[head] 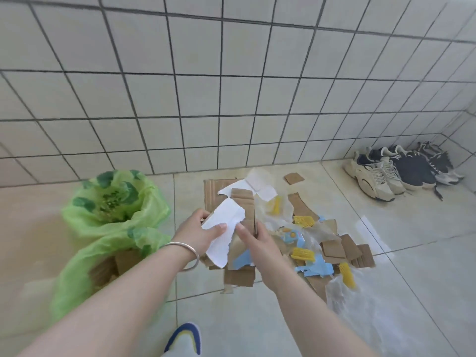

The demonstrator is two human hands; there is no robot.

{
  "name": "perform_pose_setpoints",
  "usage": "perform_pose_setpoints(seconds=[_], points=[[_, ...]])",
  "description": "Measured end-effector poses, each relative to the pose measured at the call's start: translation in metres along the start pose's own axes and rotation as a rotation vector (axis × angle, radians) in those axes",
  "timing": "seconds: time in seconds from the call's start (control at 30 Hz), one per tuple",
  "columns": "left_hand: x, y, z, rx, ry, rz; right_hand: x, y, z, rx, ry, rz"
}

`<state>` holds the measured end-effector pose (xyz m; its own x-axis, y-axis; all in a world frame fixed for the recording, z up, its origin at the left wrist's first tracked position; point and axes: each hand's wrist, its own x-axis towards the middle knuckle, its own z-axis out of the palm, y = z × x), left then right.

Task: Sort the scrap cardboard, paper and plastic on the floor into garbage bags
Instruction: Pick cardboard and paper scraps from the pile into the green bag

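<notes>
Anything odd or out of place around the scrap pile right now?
Only one: a small cardboard scrap lies apart from the pile, nearer the wall. The green bag sags open with cardboard inside.

Silver bangle, blue-yellow shoe

Soft, even daylight fills my view, with only faint shadows. The wall tiles bow at the edges, and everything looks slightly blurred.

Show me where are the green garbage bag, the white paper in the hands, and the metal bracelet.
green garbage bag (108, 220), head view, crumpled upper rim
white paper (223, 231), head view, its middle
metal bracelet (189, 249), head view, band on left wrist
</notes>
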<state>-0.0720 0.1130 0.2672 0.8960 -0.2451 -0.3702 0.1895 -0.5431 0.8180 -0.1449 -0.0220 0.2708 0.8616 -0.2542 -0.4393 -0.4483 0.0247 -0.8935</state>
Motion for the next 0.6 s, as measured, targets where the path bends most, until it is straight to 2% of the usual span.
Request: perform_pose_setpoints(seconds=[0.3,0.6], points=[[-0.038,-0.042,-0.103,-0.018,0.336,0.06,0.01,-0.024,0.123,-0.116,-0.095,-0.116],[-0.032,-0.1,-0.158,-0.095,0.429,-0.014,0.028,-0.02,0.212,-0.173,-0.15,-0.12]])
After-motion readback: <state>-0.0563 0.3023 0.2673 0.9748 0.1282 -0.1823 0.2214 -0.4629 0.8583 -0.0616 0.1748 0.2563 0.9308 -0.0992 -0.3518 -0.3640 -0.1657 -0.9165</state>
